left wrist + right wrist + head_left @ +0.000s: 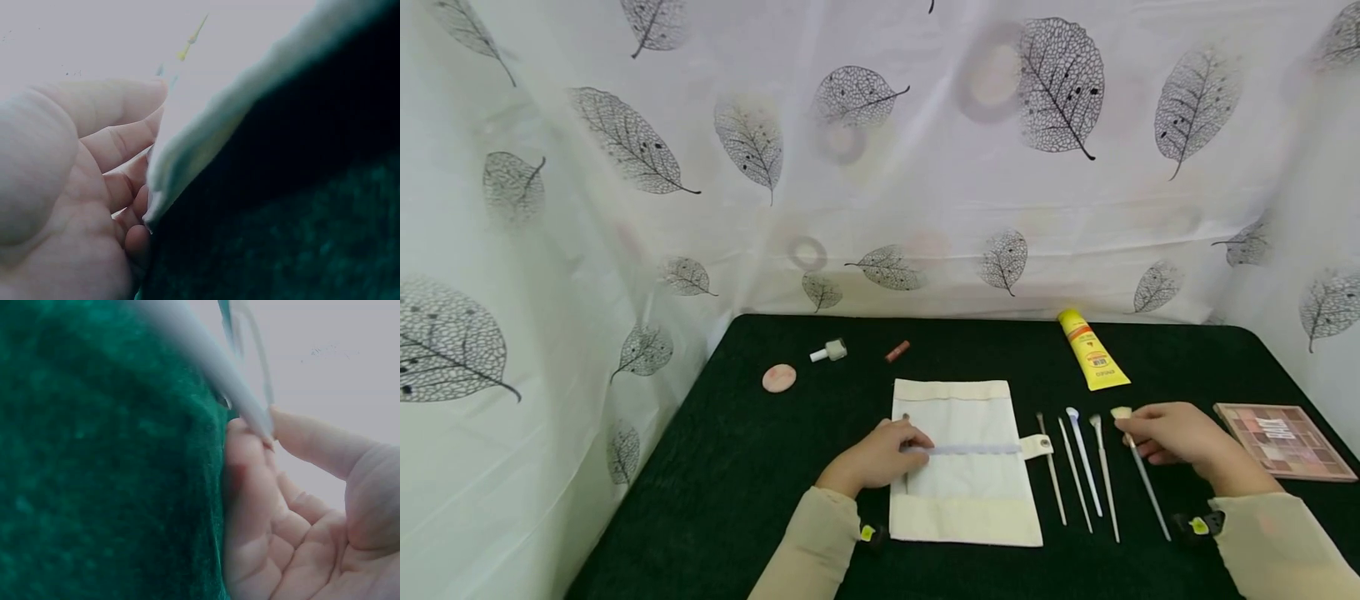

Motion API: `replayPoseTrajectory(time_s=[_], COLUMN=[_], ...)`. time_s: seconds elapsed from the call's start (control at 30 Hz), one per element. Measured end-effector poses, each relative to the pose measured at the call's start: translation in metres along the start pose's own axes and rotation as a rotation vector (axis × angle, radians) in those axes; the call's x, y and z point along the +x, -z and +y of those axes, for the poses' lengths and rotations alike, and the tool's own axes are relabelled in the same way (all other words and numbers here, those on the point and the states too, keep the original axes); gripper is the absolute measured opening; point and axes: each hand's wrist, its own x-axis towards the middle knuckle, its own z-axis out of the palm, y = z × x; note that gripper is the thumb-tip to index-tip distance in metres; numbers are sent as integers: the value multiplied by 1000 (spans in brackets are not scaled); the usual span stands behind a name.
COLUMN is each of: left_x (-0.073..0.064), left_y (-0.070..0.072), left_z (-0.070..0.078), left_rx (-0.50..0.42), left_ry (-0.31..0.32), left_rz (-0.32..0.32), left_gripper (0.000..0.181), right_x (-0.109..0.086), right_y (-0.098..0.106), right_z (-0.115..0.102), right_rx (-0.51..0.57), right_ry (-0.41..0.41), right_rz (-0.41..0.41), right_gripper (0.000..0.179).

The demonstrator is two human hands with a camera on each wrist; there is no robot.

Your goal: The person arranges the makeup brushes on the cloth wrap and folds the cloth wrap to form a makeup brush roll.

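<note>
A white cloth brush roll (958, 417) lies unfolded at the middle of the table, with a pale elastic band across it. My left hand (880, 454) is over its left side, thumb and fingertips pinching the band. One slim makeup brush (906, 483) lies under that hand, partly hidden. At the right, my right hand (1172, 437) pinches a makeup brush (1146, 483) just below its pale bristle head, the handle slanting toward the front. In the right wrist view the brush handle (212, 362) runs to the thumb and fingertips. Several other brushes (1081, 458) lie side by side between roll and hand.
A yellow tube (1093, 354) lies at the back right, an eyeshadow palette (1285, 442) at the right edge. Toward the back left are a round pink puff (778, 378), a nail polish bottle (831, 350) and a small reddish tube (897, 351). Leaf-printed curtains (925, 183) enclose the dark green table.
</note>
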Motion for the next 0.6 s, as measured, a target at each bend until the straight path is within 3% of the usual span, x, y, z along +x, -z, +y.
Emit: replayPoseTrajectory(time_s=[0.2,0.47,0.6], left_x=[1,1,2], left_y=[0,1,-2], left_z=[-1,-1,1], left_rx=[1,11,34], left_ry=[-3,-14,-18], left_rz=[-7,-5,0], left_gripper=[19,19,19], right_x=[1,6,9], right_y=[8,9,3], right_z=[3,-16,-33], right_rx=[288,619,712], right_ry=[14,133,174], right_rz=[-3,-83,-106], right_gripper=[61,19,14])
